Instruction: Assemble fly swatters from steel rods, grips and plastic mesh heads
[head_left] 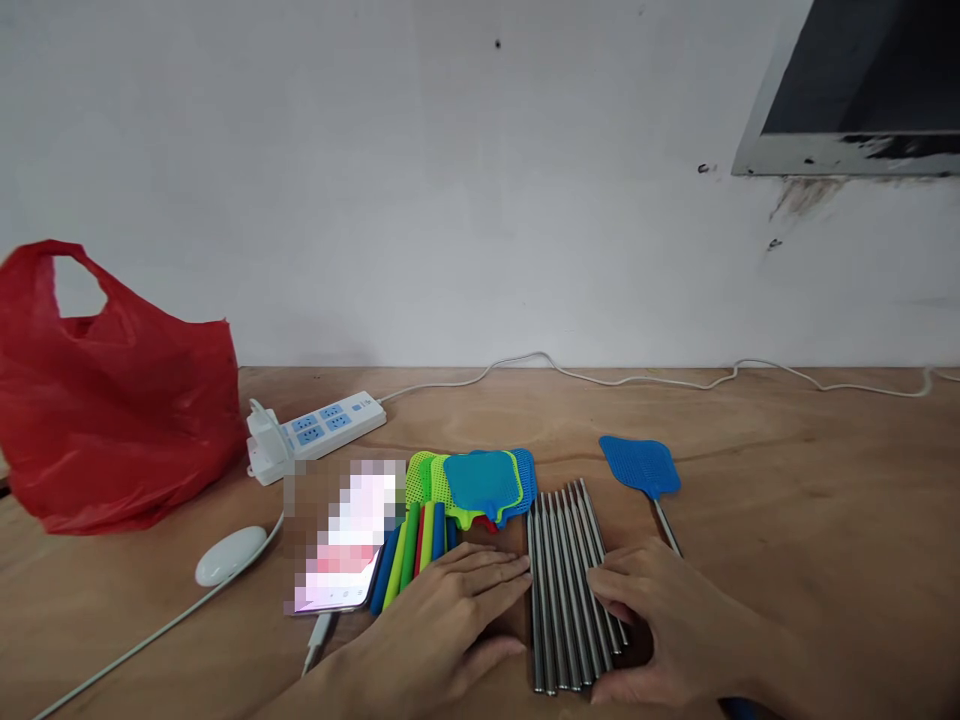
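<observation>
My left hand (442, 620) lies flat on the wooden table (787, 500), fingers stretched out and touching the left side of a row of several steel rods (564, 580). My right hand (660, 620) rests on the right side of the same rods, fingers curled over them. Behind the left hand lie several coloured handle tubes (416, 545) and a stack of plastic swatter heads (480, 485) in green, yellow, blue and red. One assembled blue fly swatter (641, 467) lies to the right of the rods, its thin shaft running under my right hand.
A phone (341, 540) on a cable lies left of the tubes. A white power strip (315, 432) and a white oval device (231, 555) sit further left, beside a red plastic bag (112, 400). A white cord (675, 380) runs along the wall.
</observation>
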